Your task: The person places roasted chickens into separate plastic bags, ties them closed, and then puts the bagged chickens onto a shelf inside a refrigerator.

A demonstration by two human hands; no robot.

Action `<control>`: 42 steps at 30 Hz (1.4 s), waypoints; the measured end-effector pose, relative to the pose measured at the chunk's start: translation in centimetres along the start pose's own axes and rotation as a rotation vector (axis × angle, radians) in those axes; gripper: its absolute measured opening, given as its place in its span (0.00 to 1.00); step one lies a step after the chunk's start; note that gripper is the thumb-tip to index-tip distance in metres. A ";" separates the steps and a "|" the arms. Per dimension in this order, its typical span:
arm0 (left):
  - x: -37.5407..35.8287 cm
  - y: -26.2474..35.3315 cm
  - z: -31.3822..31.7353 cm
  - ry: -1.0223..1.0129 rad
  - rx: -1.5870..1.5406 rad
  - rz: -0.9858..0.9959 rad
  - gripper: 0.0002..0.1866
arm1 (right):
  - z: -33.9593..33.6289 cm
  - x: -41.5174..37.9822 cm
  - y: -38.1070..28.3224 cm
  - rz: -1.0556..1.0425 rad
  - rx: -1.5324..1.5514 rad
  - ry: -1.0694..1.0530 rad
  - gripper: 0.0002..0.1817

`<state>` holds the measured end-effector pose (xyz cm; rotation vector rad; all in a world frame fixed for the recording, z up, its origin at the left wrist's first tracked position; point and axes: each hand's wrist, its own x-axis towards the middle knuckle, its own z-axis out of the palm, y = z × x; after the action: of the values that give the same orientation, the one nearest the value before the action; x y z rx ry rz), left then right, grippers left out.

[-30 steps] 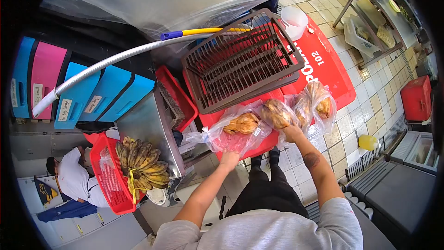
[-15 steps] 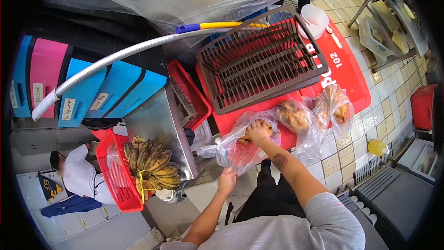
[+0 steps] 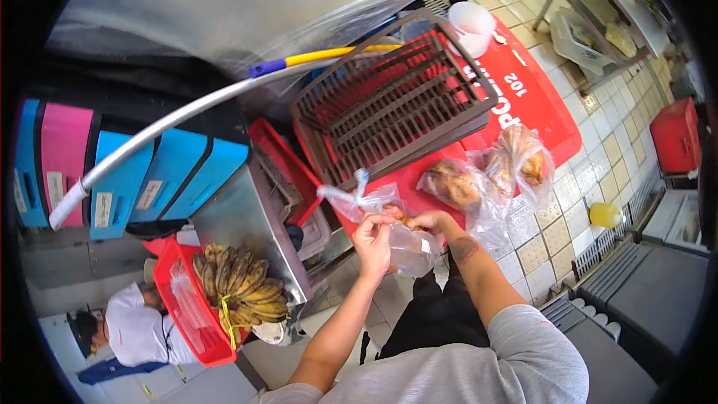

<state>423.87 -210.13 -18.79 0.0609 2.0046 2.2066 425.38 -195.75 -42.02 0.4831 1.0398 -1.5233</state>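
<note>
Where it's tied, the bag (image 3: 413, 253) bunches; it's clear.

Toward nine o'clock, blue drawers (image 3: 172, 172) and a pink drawer (image 3: 65, 157) are marked with white labels, and a pale curved pipe (image 3: 172, 116) is seen across their upper part. At eight o'clock, a banana bunch (image 3: 243, 288) is tied with yellow string (image 3: 226, 316) beside a red mesh basket (image 3: 187, 310), beyond which a person in white (image 3: 138, 325) is seen. At three o'clock, a yellow-filled container (image 3: 604, 215) is placed on the tiled floor (image 3: 555, 236).
</note>
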 end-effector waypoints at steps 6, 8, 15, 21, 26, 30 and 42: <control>0.1 7.2 7.1 -0.459 -0.133 -0.064 0.07 | 3.1 -4.7 5.6 -0.343 0.596 -0.339 0.22; -0.6 10.5 9.9 -0.603 -0.149 -0.075 0.08 | 4.8 -9.7 4.8 -0.520 0.670 -0.289 0.22; -3.6 17.9 23.7 -0.854 -0.298 0.026 0.07 | 0.6 -21.2 8.2 -1.043 0.865 -0.439 0.23; -6.5 19.4 40.6 -0.898 -0.283 -0.124 0.08 | -5.4 -35.8 16.4 -1.273 1.058 -0.267 0.22; -5.9 15.4 55.9 -1.021 -0.069 0.044 0.06 | -12.5 -47.4 25.1 -1.385 1.162 0.006 0.24; -7.2 14.2 66.2 -1.203 0.418 0.381 0.23 | -17.9 -56.2 30.6 -1.526 1.129 0.229 0.23; -5.3 9.6 94.8 -1.825 0.520 -0.194 0.28 | -39.3 -76.4 34.3 -1.745 1.162 0.448 0.21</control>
<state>441.18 -118.33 0.67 1.2608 1.1266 0.5854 466.54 -117.73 -14.13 0.7379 0.6562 -3.7692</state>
